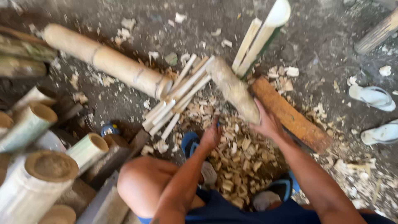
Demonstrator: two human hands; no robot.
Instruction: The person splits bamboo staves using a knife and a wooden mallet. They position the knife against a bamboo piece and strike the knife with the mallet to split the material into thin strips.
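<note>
I look down at my knees and a dirt floor littered with bamboo chips. My right hand [267, 122] grips the near end of a thick wooden club [233, 88] that slants up and to the left. My left hand [211, 136] reaches down among small cut bamboo pieces [238, 166] between my feet; whether it holds one is hidden by blur. A bundle of thin split bamboo strips [178, 97] lies just left of the club. Split bamboo halves [262, 35] stand tilted behind the club.
A long bamboo pole [103, 60] lies at upper left. Several cut bamboo tubes [49, 166] are stacked at the left. A brown wooden block [290, 114] lies right of my hand. Pale sandals [373, 97] sit at the right edge.
</note>
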